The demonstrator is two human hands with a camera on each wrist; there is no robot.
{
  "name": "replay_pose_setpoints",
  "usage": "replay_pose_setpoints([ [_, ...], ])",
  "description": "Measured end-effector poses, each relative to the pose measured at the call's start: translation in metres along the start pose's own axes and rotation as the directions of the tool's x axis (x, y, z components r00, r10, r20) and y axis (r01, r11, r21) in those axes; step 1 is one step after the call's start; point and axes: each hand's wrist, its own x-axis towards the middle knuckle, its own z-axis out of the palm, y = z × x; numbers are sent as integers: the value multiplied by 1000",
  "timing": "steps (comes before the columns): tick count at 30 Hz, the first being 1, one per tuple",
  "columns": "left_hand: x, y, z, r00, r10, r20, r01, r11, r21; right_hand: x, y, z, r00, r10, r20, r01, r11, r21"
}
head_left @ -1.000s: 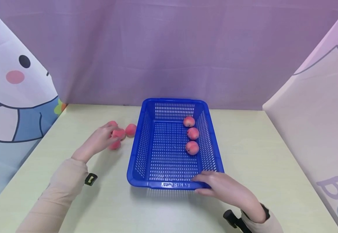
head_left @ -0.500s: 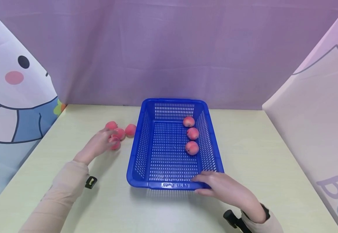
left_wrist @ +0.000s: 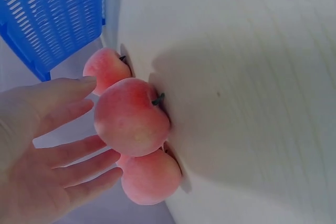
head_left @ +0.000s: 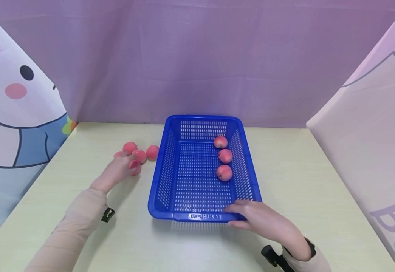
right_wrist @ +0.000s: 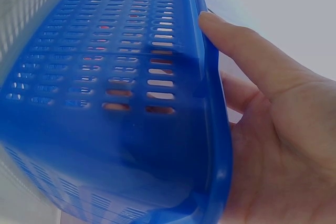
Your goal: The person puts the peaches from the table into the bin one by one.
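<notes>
Near fruit [left_wrist: 132, 117]: on the tabletop [head_left: 132, 234], at 6 o'clock of the loose group [head_left: 140, 156].
Left hand [head_left: 113, 172]: drawn back slightly since half a second ago, fingers spread beside this fruit; contact, I cannot tell.
Leftmost fruit [head_left: 118, 154]: now uncovered at 9 o'clock; the near one seems chosen.
Blue basket [head_left: 183, 215]: unmoved, three fruits [head_left: 225, 155] toward its 3 o'clock.
Right hand [head_left: 256, 219]: pinches its rim at 5 o'clock.

Head: bright, soft shadows | left wrist: dimmer, shadowed tabletop [left_wrist: 252, 103] | right wrist: washed-out corner
</notes>
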Motion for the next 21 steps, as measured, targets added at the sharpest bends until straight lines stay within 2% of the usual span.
replay_pose_setpoints([
  [7, 1, -1, 5, 999, 24, -24, -24, 1000, 9, 0, 0, 0, 1000, -5, -5, 5, 1000, -9],
  [15, -1, -4, 10, 1000, 5, 3, -5, 999, -35, -1, -1, 0, 1000, -9, -5, 9, 1000, -9],
  [21, -1, -4, 11, 1000, 6, 11, -6, 1000, -29, 0, -1, 0, 1000, -13, -7, 13, 1000, -7],
])
